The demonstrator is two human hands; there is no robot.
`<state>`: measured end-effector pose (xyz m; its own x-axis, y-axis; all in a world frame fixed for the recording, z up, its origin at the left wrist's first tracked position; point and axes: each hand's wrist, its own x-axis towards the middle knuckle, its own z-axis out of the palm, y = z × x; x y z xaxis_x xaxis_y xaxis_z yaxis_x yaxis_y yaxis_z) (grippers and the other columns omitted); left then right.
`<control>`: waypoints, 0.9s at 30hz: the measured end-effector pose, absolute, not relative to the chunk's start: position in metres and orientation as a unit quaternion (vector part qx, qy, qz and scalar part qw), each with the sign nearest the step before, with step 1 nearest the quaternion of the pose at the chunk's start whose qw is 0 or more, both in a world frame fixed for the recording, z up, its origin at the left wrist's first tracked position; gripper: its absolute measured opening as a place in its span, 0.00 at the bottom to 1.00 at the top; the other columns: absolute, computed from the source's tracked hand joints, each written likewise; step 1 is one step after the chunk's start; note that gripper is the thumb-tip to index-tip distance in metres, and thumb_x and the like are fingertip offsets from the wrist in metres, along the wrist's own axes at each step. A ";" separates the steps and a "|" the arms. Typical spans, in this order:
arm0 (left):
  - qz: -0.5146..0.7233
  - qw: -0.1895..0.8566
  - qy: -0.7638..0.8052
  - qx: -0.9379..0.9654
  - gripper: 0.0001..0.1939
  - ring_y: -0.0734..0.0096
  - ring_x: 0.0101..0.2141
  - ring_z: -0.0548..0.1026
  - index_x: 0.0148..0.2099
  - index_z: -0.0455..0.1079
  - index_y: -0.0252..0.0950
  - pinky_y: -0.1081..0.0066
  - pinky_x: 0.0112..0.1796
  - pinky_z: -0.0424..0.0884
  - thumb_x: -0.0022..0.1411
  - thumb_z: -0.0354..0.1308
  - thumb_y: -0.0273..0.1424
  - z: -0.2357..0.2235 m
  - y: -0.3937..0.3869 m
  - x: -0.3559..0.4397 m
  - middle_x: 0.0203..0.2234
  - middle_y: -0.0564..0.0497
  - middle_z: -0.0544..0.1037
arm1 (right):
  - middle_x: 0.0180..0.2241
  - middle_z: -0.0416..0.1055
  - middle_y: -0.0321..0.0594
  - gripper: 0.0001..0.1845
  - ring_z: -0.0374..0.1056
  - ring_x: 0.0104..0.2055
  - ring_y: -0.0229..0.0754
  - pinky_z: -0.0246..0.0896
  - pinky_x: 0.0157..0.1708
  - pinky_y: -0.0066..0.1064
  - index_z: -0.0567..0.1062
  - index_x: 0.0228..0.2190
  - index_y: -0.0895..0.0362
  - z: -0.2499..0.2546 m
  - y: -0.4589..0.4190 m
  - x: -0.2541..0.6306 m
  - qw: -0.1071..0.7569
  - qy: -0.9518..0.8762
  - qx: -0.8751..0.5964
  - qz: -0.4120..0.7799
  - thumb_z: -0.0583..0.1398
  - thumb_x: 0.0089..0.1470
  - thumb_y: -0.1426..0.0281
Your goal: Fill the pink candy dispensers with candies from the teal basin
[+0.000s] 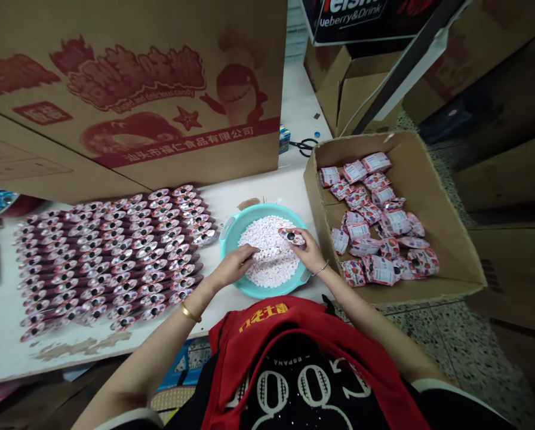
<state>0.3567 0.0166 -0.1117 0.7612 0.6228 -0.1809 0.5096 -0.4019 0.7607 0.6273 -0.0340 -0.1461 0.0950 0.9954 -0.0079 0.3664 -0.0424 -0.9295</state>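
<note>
My left hand (234, 267) rests with curled fingers on a heap of small pale pink candy tablets (267, 257) in a teal plastic basin (263, 210). My right hand (307, 251) grips a small pink candy dispenser (292, 236) with a dark round opening, just above the basin's right side. Several rows of similar dispensers (115, 263) lie packed together on the white table (48, 352) to the left of the basin. To the right, an open cardboard box (437, 209) holds several pink-and-white sachets (375, 221).
A large red-printed cardboard carton (128, 89) stands upright behind the rows. Black-handled scissors (303, 145) lie on the table behind the basin. More cartons stand at the back right, and a speckled terrazzo floor (451, 340) lies beyond the table's right side.
</note>
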 end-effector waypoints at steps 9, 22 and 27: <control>-0.109 0.200 0.398 0.889 0.13 0.60 0.40 0.73 0.49 0.65 0.33 0.64 0.38 0.70 0.68 0.43 0.28 -0.031 0.023 0.398 0.38 0.43 0.73 | 0.49 0.69 0.45 0.27 0.63 0.55 0.48 0.57 0.56 0.46 0.69 0.48 0.54 -0.145 -0.041 0.597 0.364 -0.640 -0.571 0.363 0.53 0.44 0.79; -0.030 0.205 0.366 0.907 0.23 0.57 0.44 0.73 0.56 0.61 0.36 0.64 0.38 0.72 0.61 0.56 0.41 -0.010 0.029 0.395 0.50 0.42 0.69 | 0.44 0.71 0.40 0.17 0.68 0.47 0.43 0.66 0.50 0.38 0.68 0.45 0.52 -0.118 -0.044 0.576 0.376 -0.554 -0.585 0.459 0.57 0.52 0.72; 0.029 0.293 0.326 0.898 0.15 0.65 0.40 0.74 0.51 0.64 0.39 0.68 0.38 0.71 0.65 0.52 0.37 -0.036 0.025 0.397 0.42 0.47 0.73 | 0.51 0.69 0.41 0.24 0.65 0.53 0.46 0.64 0.53 0.38 0.65 0.51 0.51 -0.089 -0.044 0.594 0.375 -0.593 -0.561 0.439 0.61 0.51 0.69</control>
<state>0.3975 0.0251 -0.0363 0.7863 0.6022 -0.1385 0.5680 -0.6161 0.5457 0.5941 -0.0437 -0.0893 -0.0900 0.9948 -0.0481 0.3361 -0.0151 -0.9417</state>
